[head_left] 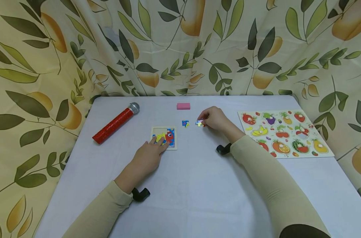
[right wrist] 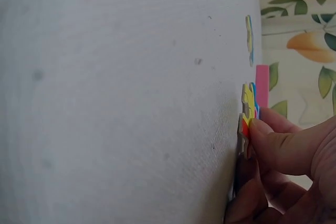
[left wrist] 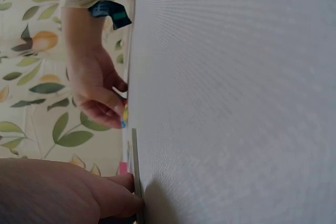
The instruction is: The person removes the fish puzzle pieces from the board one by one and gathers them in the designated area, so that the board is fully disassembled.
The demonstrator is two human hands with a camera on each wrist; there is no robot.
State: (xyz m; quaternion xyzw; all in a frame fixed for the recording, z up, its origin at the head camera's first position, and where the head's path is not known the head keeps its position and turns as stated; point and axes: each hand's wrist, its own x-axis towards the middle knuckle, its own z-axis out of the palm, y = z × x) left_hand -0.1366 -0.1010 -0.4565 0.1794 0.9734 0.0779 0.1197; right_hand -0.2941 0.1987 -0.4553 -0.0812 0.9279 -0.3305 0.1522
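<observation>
A small framed jigsaw puzzle (head_left: 173, 145), partly filled with a colourful picture, lies left of the table's middle. My left hand (head_left: 147, 155) rests on it with fingers extended over the picture, covering part of it. In the left wrist view that hand (left wrist: 68, 192) is at the edge of the thin frame (left wrist: 136, 166). My right hand (head_left: 216, 119) pinches a jigsaw piece (head_left: 199, 123) between thumb and fingers. The right wrist view shows this piece (right wrist: 248, 111), yellow, red and blue, close to the tabletop. Another jigsaw piece (head_left: 185, 123), blue and yellow, lies between the puzzle and the right hand.
Behind the loose piece sits a pink block (head_left: 183, 106). A red glittery microphone (head_left: 116, 123) with a silver head lies at the left. On the right is a fruit picture board (head_left: 287, 132), partly overlapped by the right sleeve. Leaf-patterned curtain (head_left: 180, 46) borders the white table (head_left: 198, 198).
</observation>
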